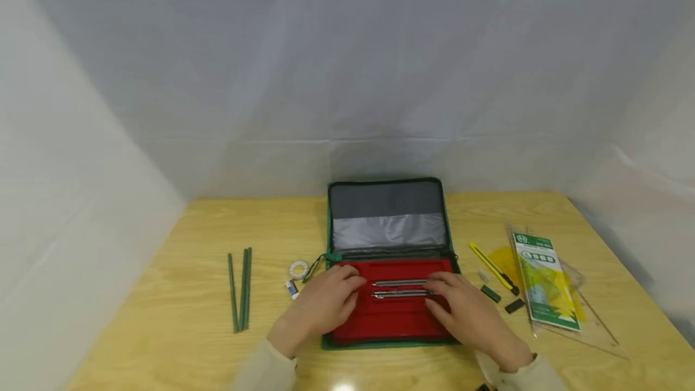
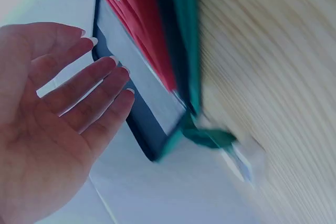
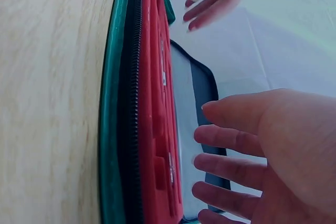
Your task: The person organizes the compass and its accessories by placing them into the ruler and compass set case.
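A green zip case (image 1: 388, 199) lay open at the middle of the bench (image 1: 190, 318), its grey-lined lid raised at the far side and its red tray (image 1: 393, 326) at the near side. Slim metal instruments (image 1: 402, 283) lay lengthwise, left to right, in the tray. The left hand (image 1: 330, 301) was over the tray's left end, its fingers loosely bent, slightly spread and holding nothing. The right hand (image 1: 471, 309) was above the tray's right end and the instruments' right ends; its fingers were spread and empty, and the right wrist view showed them apart from the tray.

To the left of the case, a white ring (image 1: 292, 271) lay on the far side of a small blue-and-white block (image 1: 292, 289), and dark green sticks (image 1: 247, 291) lay farther left. On the right were a yellow cutter (image 1: 491, 264), a green block (image 1: 491, 294), a dark block (image 1: 514, 306) and a green-and-white packet (image 1: 545, 282) on top of a clear set square (image 1: 597, 333).
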`<state>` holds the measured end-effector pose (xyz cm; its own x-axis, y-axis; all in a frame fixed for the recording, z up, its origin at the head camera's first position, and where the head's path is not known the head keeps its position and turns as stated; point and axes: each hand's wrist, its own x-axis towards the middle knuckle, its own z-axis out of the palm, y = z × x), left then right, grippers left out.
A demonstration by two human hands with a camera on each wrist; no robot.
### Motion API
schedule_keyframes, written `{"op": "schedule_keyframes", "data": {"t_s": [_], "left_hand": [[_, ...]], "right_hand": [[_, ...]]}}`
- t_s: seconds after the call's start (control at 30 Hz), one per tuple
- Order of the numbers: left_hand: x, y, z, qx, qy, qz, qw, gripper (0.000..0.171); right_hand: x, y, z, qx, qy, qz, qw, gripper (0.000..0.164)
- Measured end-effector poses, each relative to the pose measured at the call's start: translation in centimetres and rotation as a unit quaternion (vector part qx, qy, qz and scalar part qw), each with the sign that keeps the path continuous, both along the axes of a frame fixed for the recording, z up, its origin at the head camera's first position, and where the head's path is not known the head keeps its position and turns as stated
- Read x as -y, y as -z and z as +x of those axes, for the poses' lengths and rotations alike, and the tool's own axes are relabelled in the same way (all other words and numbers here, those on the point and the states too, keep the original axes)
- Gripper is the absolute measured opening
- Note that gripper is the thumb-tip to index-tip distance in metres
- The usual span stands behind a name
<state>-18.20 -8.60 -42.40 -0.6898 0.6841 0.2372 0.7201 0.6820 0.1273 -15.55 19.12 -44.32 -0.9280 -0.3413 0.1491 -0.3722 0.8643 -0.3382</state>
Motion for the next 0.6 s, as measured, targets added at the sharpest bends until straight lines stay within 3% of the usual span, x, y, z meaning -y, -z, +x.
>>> {"op": "schedule_keyframes", "data": {"t_s": [0.33, 0.6], "left_hand": [[3.6, 0.6, -0.7, -0.02, -0.095, 0.022, 0.9951, 0.028], [6.0, 1.2, -0.6, 0.02, -0.178, 0.023, 0.9836, 0.037]], "right_hand": [[1.3, 0.4, -1.4, 0.023, -0.019, -0.003, 1.0, 0.035], [3.0, 0.2, -2.3, 0.013, -0.043, -0.006, 0.999, 0.042]]}}
